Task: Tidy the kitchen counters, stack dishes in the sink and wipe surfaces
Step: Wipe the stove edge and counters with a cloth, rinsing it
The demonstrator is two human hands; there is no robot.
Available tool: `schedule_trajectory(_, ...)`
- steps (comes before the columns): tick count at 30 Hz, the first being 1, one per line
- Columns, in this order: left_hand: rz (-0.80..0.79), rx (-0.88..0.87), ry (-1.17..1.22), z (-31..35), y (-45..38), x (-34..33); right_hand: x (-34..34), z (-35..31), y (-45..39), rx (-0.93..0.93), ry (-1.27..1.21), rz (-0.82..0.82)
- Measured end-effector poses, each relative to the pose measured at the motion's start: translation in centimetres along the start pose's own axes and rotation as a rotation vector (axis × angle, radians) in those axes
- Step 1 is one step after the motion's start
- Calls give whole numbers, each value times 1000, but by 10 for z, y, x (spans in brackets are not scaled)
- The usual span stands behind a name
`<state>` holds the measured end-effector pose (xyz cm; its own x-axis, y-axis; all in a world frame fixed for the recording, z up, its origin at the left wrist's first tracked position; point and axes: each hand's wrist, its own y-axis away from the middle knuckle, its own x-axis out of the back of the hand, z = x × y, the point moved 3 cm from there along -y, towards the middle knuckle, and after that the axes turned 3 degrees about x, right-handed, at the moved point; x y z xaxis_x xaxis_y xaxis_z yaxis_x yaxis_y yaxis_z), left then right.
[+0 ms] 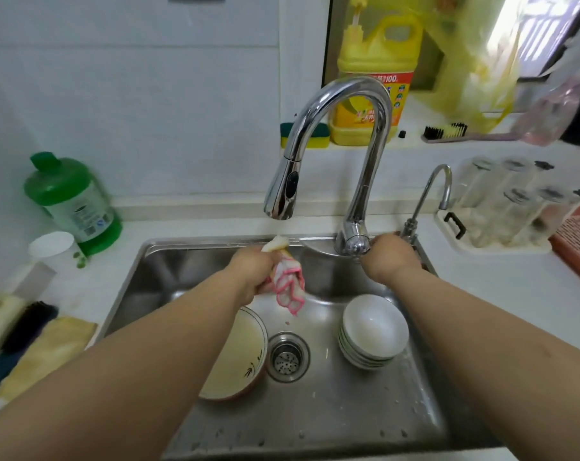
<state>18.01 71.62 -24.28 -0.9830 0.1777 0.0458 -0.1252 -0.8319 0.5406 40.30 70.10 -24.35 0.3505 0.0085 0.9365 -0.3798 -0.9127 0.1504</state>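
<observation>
My left hand (252, 272) grips a bunched white cloth with pink edging (290, 289) over the steel sink (365, 420), below the tall chrome faucet's spout (282, 191). My right hand (390, 257) is curled at the faucet's base, by its handle (353, 242). In the basin lie a large plate with a bamboo print (238, 361), partly under my left forearm, and a stack of white bowls (371, 331) right of the drain (287, 357).
A green bottle (74, 201) and a white cup (54, 247) stand left of the sink; folded cloths (39, 344) lie at the left edge. A rack of glasses (504, 207) sits right. Yellow detergent (378, 78), a sponge (307, 134) and a brush (445, 131) line the sill.
</observation>
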Motion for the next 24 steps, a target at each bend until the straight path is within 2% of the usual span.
schedule_trajectory(6, -20, -22, -15, 8, -5, 3, 4, -11, 2, 25, 250, -115)
schedule_trajectory(8, -15, -26, -27, 9, -9, 6, 7, -24, 2, 48, 399, -152)
schedule_trajectory(10, -5, -42, -67, 12, -15, 10, 8, -44, 4, 136, 451, -91)
schedule_trajectory(12, 12, -55, -94, 15, -22, 13, 4, -64, 2, 236, 249, -41)
schedule_trajectory(13, 24, -61, -91, 17, -26, 14, 0, -72, 2, 264, 68, -91)
schedule_trajectory(15, 42, -67, -82, 20, -35, 20, -19, -87, 5, 287, -368, -316)
schedule_trajectory(17, 32, -54, -61, 21, -42, 23, -37, -97, 9, 283, -682, -505)
schedule_trajectory(21, -30, -30, 4, 19, -54, 28, -62, -101, -12, 207, -858, -419)
schedule_trajectory(24, 1, -30, 28, 16, -66, 37, -75, -107, -23, 149, -942, -449)
